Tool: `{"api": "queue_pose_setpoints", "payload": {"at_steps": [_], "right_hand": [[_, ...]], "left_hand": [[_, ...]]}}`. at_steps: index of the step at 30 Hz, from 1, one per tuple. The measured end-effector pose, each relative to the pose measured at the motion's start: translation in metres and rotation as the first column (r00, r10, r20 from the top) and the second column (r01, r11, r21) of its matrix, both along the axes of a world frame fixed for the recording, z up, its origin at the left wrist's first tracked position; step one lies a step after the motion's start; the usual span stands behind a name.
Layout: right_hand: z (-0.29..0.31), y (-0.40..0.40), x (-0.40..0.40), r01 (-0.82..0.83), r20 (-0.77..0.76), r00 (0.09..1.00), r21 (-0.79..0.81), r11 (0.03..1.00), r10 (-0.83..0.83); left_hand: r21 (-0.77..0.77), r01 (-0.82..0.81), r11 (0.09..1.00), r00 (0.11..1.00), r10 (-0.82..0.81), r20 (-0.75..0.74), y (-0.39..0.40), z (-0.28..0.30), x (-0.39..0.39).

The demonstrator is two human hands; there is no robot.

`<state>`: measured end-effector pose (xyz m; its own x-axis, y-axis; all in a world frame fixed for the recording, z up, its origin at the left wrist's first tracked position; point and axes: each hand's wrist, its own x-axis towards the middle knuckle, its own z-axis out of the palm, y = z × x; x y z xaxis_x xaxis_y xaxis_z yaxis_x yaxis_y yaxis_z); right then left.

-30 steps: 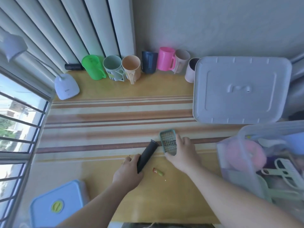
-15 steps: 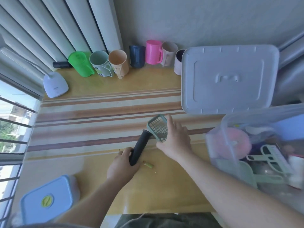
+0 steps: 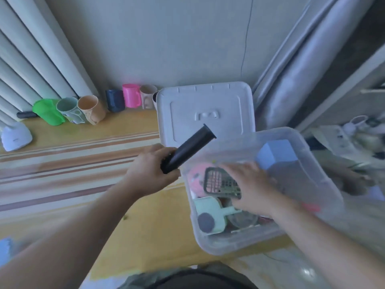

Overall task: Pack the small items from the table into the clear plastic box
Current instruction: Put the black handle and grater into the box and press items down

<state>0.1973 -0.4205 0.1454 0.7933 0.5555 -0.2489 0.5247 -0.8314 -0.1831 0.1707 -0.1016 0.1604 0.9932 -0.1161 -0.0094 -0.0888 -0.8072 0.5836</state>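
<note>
My left hand [image 3: 153,168] grips the lower end of a black tube [image 3: 188,149], which is lifted off the table and points up-right toward the clear plastic box [image 3: 216,243]. My right hand [image 3: 253,187] is inside the box and holds a green grid piece [image 3: 220,183] above the things packed there. In the box lie a pink round item [image 3: 194,180], a pale green scoop [image 3: 212,211], a blue block [image 3: 277,153] and other small things. The picture is blurred by motion.
The box's white lid [image 3: 206,113] lies behind the box. A row of cups [image 3: 87,109] stands along the wall at the back left, beside a white lamp base [image 3: 15,136]. A small green scrap [image 3: 124,217] lies on the yellow table [image 3: 145,226]. Clutter fills the right edge.
Both hands have lifted their things off the table and moved right. The right hand now has the grid piece inside the box; the tube is up near the box's left rim.
</note>
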Motion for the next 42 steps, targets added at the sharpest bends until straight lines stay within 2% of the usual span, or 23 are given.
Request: {"api": "queue_pose_setpoints", "payload": {"at_steps": [2, 5, 11, 13, 15, 17, 19, 21, 23, 28, 31, 35, 37, 39, 42], "right_hand": [[-0.013, -0.012, -0.019, -0.158, -0.082, 0.985, -0.072, 0.985, 0.152], [-0.028, -0.013, -0.036, -0.260, -0.083, 0.963, -0.045, 0.964, 0.256], [-0.039, -0.027, -0.035, -0.208, -0.156, 0.962, 0.108, 0.972, 0.223], [-0.035, -0.044, -0.029, -0.153, -0.066, 0.982, 0.250, 0.956, 0.175], [-0.028, -0.067, -0.024, -0.074, 0.125, 0.992, 0.475, 0.877, 0.016], [-0.019, -0.084, -0.016, -0.073, 0.317, 0.939, 0.559, 0.826, -0.132], [-0.015, -0.087, -0.003, -0.066, 0.374, 0.916, 0.496, 0.866, -0.145], [-0.016, -0.084, 0.011, -0.050, 0.326, 0.942, 0.357, 0.933, -0.074], [-0.020, -0.074, 0.021, -0.035, 0.274, 0.961, 0.275, 0.961, -0.043], [-0.028, -0.060, 0.055, 0.039, 0.243, 0.963, 0.287, 0.957, -0.112], [-0.044, -0.063, 0.078, 0.161, 0.220, 0.953, 0.220, 0.962, -0.210], [-0.061, -0.052, 0.088, 0.183, 0.172, 0.965, 0.085, 0.979, -0.196], [-0.066, -0.045, 0.087, 0.196, 0.148, 0.969, 0.036, 0.980, -0.199], [-0.069, -0.040, 0.086, 0.210, 0.147, 0.966, 0.041, 0.977, -0.214], [-0.069, -0.033, 0.083, 0.176, 0.179, 0.965, 0.093, 0.980, -0.190]], "left_hand": [[0.087, 0.078, 0.993, 0.997, -0.078, -0.004, -0.038, 0.003, 0.001], [0.194, 0.134, 0.972, 0.991, -0.128, -0.048, -0.078, 0.003, 0.001], [0.293, 0.180, 0.939, 0.972, -0.125, -0.198, -0.117, 0.001, 0.002], [0.352, 0.189, 0.917, 0.971, -0.121, -0.206, -0.122, 0.000, 0.003], [0.409, 0.197, 0.891, 0.973, -0.126, -0.193, -0.127, 0.001, 0.004], [0.455, 0.224, 0.862, 0.972, -0.165, -0.167, -0.136, 0.003, 0.007], [0.458, 0.257, 0.851, 0.966, -0.214, -0.145, -0.147, 0.004, 0.011], [0.442, 0.275, 0.854, 0.961, -0.250, -0.115, -0.161, 0.002, 0.018], [0.414, 0.242, 0.877, 0.970, -0.236, -0.067, -0.170, -0.004, 0.022], [0.376, 0.121, 0.919, 0.985, -0.158, 0.068, -0.151, -0.009, 0.021], [0.325, -0.019, 0.946, 0.992, -0.024, 0.127, -0.124, -0.012, 0.005], [0.208, -0.246, 0.947, 0.949, 0.192, 0.248, -0.075, -0.039, -0.034], [0.262, -0.305, 0.916, 0.948, 0.267, 0.171, -0.046, -0.060, -0.058], [0.349, -0.318, 0.881, 0.943, 0.333, 0.019, -0.018, -0.084, -0.083], [0.466, -0.279, 0.839, 0.872, 0.425, -0.243, 0.014, -0.113, -0.104]]}}
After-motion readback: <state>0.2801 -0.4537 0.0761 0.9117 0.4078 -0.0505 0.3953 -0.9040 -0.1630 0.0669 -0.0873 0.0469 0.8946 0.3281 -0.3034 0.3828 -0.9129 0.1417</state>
